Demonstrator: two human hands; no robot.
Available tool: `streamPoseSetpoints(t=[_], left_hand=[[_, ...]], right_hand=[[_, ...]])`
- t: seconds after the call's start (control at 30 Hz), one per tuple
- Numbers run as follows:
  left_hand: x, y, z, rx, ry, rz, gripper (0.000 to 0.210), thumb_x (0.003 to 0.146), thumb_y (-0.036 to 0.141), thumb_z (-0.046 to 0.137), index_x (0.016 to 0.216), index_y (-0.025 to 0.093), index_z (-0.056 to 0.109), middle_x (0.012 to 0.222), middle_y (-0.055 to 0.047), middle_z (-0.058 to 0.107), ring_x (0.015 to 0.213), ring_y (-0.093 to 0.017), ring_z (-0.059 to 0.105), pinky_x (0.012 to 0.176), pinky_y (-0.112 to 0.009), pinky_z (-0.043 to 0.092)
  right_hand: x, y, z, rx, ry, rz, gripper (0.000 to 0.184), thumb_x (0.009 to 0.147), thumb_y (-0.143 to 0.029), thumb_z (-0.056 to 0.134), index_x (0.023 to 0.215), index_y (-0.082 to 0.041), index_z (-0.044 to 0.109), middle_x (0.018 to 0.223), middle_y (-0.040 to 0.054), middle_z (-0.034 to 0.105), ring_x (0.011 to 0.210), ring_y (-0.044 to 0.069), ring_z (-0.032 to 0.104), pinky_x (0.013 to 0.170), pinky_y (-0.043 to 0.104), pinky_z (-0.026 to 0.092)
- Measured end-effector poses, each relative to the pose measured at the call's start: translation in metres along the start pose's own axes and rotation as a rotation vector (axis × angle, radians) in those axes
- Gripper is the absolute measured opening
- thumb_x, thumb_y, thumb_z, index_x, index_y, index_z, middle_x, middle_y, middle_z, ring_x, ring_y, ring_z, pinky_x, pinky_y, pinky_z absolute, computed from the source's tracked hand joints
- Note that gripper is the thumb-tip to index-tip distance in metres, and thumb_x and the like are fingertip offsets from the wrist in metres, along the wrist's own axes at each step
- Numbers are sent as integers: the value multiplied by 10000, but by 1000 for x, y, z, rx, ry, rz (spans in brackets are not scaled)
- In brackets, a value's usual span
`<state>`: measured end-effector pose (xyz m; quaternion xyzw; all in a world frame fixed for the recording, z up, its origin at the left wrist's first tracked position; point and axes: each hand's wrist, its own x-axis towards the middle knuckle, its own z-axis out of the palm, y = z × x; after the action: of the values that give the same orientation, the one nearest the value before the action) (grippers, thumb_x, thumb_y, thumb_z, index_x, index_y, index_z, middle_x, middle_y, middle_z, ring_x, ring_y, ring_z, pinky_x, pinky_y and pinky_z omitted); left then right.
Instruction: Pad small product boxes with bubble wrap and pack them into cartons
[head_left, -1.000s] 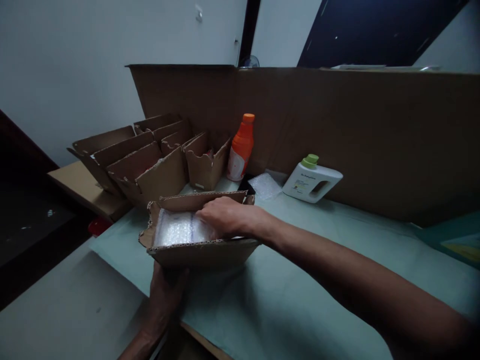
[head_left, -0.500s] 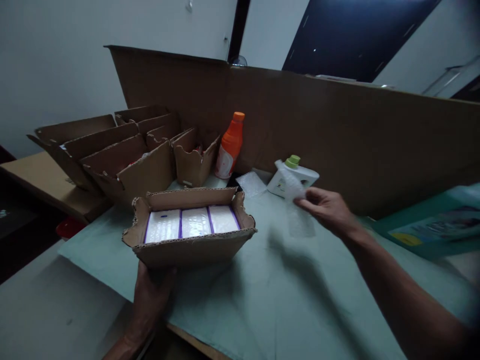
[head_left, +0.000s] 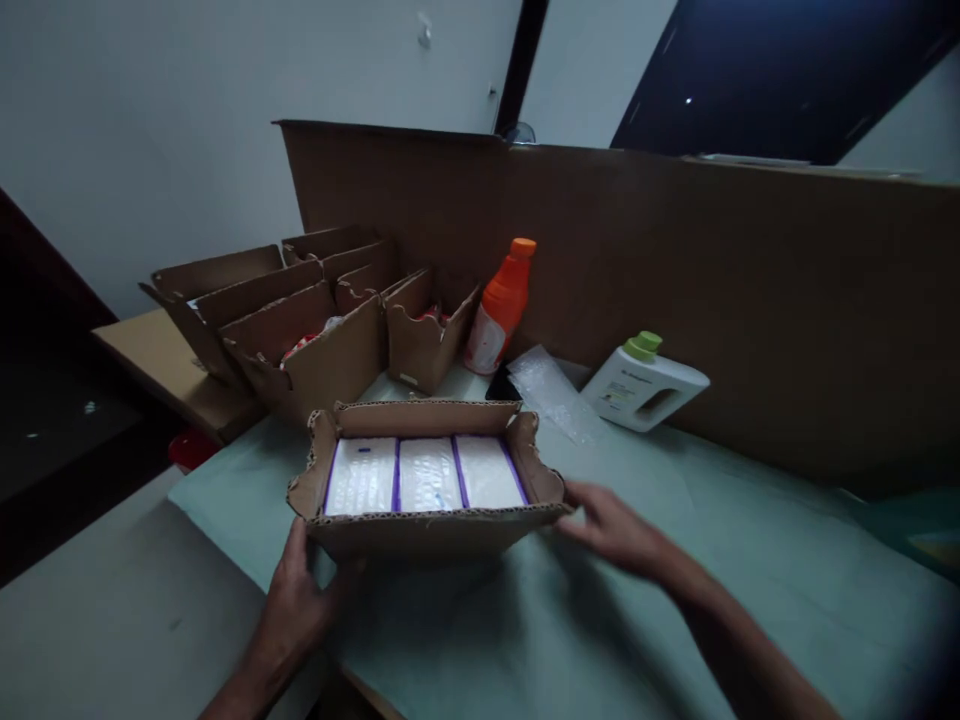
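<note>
An open cardboard box [head_left: 442, 540] sits on the pale green table covering, tilted so its inside shows. Three white packs with purple edges [head_left: 429, 475] stand side by side in it. My left hand [head_left: 296, 600] is closed on the box's near left corner, thumb up against the side and fingers partly hidden beneath. At the right end, my right hand [head_left: 607, 525] grips the near corner between thumb and fingers. Behind the box lies clear bubble wrap [head_left: 555, 392], next to a white jug with a green cap [head_left: 637, 385].
Several cut-open cardboard boxes [head_left: 337, 345] crowd the back left, some holding red items. An orange bottle [head_left: 504, 305] leans beside them. A tall cardboard panel [head_left: 675, 260] bounds the table's back. A green container [head_left: 915, 525] is partly visible at the right edge.
My right hand has put the bubble wrap down by the other piece and moved left onto the box's right end. My left hand stays at the left corner. The view has shifted left.
</note>
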<state>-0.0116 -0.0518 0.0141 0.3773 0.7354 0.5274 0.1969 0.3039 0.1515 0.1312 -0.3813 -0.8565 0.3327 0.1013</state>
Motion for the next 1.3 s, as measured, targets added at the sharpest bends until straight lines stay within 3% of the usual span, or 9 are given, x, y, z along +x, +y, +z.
streamPoseSetpoints(t=[0.17,0.43,0.6,0.73,0.87,0.93,1.03,1.13,1.3], left_hand=[[4,-7,4,-43,-73,-62,589,719,536,747,1152,164,601,1123,-137,712,1060,-352,695,906,-480,587],[42,13,20,-170,128,64,780,794,445,696,1467,178,405,1457,-171,535,1369,-331,514,1191,-511,375],[8,-15,37,-12,59,111,668,857,402,636,1455,155,471,1480,-198,524,1395,-374,489,1172,-588,387],[14,-2,35,39,-147,276,403,893,334,587,1277,228,652,1286,-126,679,1180,-296,660,994,-444,566],[67,46,55,17,-393,417,311,900,268,530,1153,215,702,1086,-107,714,994,-230,693,851,-338,580],[93,64,80,11,-457,499,299,881,203,516,1120,187,695,1025,-103,694,936,-211,670,845,-330,554],[117,71,121,79,-463,549,228,844,129,532,1009,173,683,982,-93,663,939,-218,625,869,-354,516],[129,59,145,116,-440,525,194,840,71,506,888,186,655,939,-74,648,915,-210,597,862,-353,489],[135,41,148,92,-447,508,189,869,81,507,918,195,649,929,-58,647,933,-200,589,859,-327,464]], right_hand=[[-7,-21,72,49,92,59,231,865,-307,529,982,-213,704,904,95,743,811,270,700,745,384,574],[167,-52,72,5,222,10,407,903,-159,537,1306,-184,594,1238,117,715,1111,221,678,950,324,521],[199,-63,88,-32,348,13,384,939,-184,513,1313,-169,601,1266,143,706,1128,220,675,968,322,511],[187,-66,66,-44,449,-32,323,972,-223,452,1218,-155,651,1228,121,712,1115,200,664,978,298,498],[210,-92,-6,-255,606,-187,313,973,-235,444,1159,-180,690,1248,96,699,1167,223,620,1026,329,458],[239,-111,-41,-518,531,-164,348,974,-220,433,1204,-186,693,1276,102,694,1181,251,613,1018,363,449],[289,-132,-70,-827,210,-16,353,934,-179,499,1211,-193,718,1242,125,720,1165,287,639,972,391,454],[331,-133,-67,-892,-6,43,262,821,-146,658,1040,-203,789,1083,113,776,1065,293,697,895,369,485],[367,-120,-48,-888,-151,45,283,828,-174,678,1082,-227,791,1154,98,766,1072,275,712,825,317,514]])
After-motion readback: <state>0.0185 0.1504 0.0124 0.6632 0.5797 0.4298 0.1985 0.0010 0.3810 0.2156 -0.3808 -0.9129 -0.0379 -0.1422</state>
